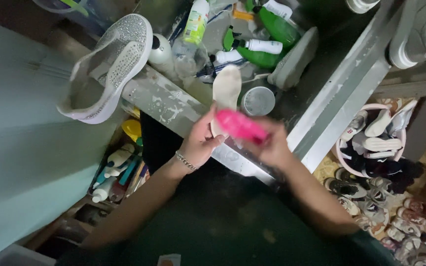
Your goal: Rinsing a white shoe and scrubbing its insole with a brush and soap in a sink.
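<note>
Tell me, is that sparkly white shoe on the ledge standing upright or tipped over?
Tipped. The sparkly white shoe lies on its side on the ledge, its opening facing the camera.

Count, head view: two hands, left hand (200,143) and right hand (272,145); one pink brush (241,125); one pale insole (226,88); one studded white shoe (109,64) on the ledge; one grey shoe sole (294,58); one round lidded tub (258,101). Green bottles on the surface: at least two, e.g. (260,54) and (277,24); one clear bottle (191,39). One pink basket (343,160) of shoes, its contents and the floor pairs too crowded to count.
</note>
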